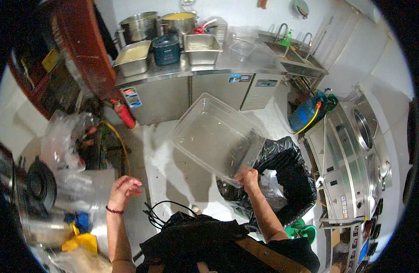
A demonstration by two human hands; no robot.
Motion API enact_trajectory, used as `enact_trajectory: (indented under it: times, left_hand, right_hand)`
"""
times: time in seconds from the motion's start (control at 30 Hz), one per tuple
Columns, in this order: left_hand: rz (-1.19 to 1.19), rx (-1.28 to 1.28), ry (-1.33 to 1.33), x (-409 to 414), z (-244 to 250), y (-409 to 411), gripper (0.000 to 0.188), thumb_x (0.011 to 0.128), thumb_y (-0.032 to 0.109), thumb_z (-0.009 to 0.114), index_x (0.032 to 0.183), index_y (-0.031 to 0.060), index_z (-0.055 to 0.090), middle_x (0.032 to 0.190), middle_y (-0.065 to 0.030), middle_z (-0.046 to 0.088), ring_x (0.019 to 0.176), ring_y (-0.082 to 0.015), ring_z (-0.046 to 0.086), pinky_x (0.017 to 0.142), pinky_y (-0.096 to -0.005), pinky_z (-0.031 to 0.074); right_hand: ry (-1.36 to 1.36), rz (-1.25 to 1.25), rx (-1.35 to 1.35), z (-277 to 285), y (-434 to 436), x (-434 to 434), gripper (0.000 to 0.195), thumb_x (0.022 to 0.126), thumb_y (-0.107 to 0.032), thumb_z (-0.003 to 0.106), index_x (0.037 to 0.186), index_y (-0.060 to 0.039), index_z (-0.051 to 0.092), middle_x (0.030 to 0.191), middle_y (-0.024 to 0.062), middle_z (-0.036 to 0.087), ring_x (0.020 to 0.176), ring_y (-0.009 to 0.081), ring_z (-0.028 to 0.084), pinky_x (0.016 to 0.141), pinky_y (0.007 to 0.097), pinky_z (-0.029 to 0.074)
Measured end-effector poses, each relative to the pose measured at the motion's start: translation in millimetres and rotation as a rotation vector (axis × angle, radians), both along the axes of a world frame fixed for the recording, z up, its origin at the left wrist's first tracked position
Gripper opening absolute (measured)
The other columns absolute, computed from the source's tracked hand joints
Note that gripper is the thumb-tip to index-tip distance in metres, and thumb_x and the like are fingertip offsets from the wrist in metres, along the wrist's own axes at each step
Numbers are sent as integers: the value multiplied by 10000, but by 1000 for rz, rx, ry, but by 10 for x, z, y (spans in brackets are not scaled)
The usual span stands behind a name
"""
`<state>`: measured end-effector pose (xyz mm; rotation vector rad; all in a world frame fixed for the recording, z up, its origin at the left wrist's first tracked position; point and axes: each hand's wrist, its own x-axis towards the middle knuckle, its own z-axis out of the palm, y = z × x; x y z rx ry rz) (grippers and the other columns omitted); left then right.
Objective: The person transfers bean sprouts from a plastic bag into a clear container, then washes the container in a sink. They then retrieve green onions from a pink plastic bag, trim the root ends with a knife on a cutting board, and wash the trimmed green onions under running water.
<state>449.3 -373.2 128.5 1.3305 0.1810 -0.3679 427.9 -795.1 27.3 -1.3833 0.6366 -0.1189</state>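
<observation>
A clear rectangular plastic tub (209, 136), with a few small scraps inside, is held out in front of me. My right hand (248, 178) grips its near corner, beside an open bin lined with a black plastic bag (298, 181). Apart from the tub, at the left, my left hand (125, 188) is raised with its fingers loosely curled and nothing visible in it; a dark beaded bracelet circles that wrist.
A steel counter (226, 65) ahead carries steel pans, large pots and a blue container (166, 51). A red fire extinguisher (124, 114) stands at its left. Blue gas cylinder (303, 114) and steel appliances (345, 163) line the right; plastic bags (64, 143) lie left.
</observation>
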Motion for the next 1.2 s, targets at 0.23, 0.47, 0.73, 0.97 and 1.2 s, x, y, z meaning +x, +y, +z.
enact_trajectory:
  times: [0.23,0.47,0.73,0.97,1.2]
  left_hand:
    - [-202,-6,-17,1685,-83,-521,124,806,150,520,766,33,526,772,-100,593,645,-178,597,565,-295,500]
    - [-617,-194,71,3503,-97,-1452,149,831,128,499,919,13,534,844,-113,594,683,-190,588,596,-308,494]
    - [-1163,-148,214,4819,-264,-3717,228,834,151,497,1029,32,507,959,-114,578,754,-205,588,629,-327,487]
    - [-1400,-124,493,5214,-608,-5619,234,834,209,506,1001,45,498,1009,-148,549,830,-259,571,660,-373,476]
    - [-1422,-33,511,5508,-539,-7070,269,789,246,576,987,91,482,939,-117,499,844,-249,533,653,-410,476]
  right_hand:
    - [-75,-237,49,-2,-373,896,113,653,-71,486,645,25,546,559,111,532,438,194,509,384,291,391]
    - [-99,-467,49,182,-606,1694,150,727,-125,489,706,20,518,588,106,518,465,204,535,399,279,432]
    - [-45,-831,31,304,-1175,2273,135,704,-76,488,760,46,505,640,118,513,440,197,501,376,277,383]
    - [-169,-1027,33,128,-2161,2759,182,666,-60,492,756,97,513,633,143,515,399,213,474,405,298,420]
    - [-94,-1106,51,266,-3134,3400,275,678,-82,503,837,142,489,631,152,516,476,290,566,434,328,459]
